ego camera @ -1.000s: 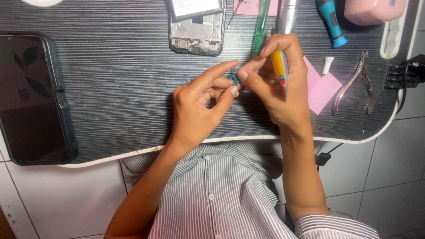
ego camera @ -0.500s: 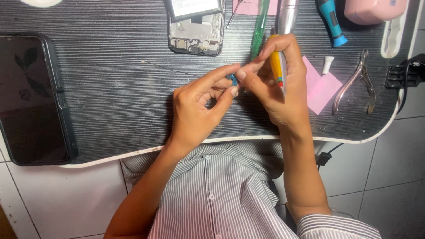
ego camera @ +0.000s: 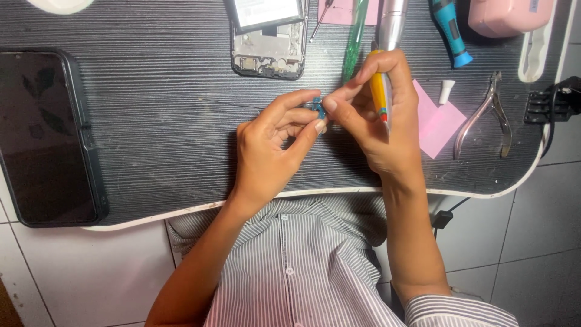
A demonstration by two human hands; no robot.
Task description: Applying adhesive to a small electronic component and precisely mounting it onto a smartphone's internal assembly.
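So the tiny blue part sits right between both hands, held up just above the dark woodgrain desk, about the middle of it. The left hand has it pinched between fingertip and thumb, other fingers curled under. The right hand touches the same part with thumb and forefinger tips, and it's also closed around a yellow-handled tool tucked along the palm, tip pointing down toward the person.

Compared to half a second and a second ago, honestly not much has changed: both hands are in the same spot, same pinch, the part hasn't gone anywhere. Nothing on the desk has shifted either.

Around them: an opened phone frame with bare insides lies just above the hands at the far edge, a green-handled screwdriver next to it, a blue-handled one further right. Pink paper squares lie just right of the right hand, with metal nippers beyond. A dark phone in a case is well off to the left. Striped shirt below.
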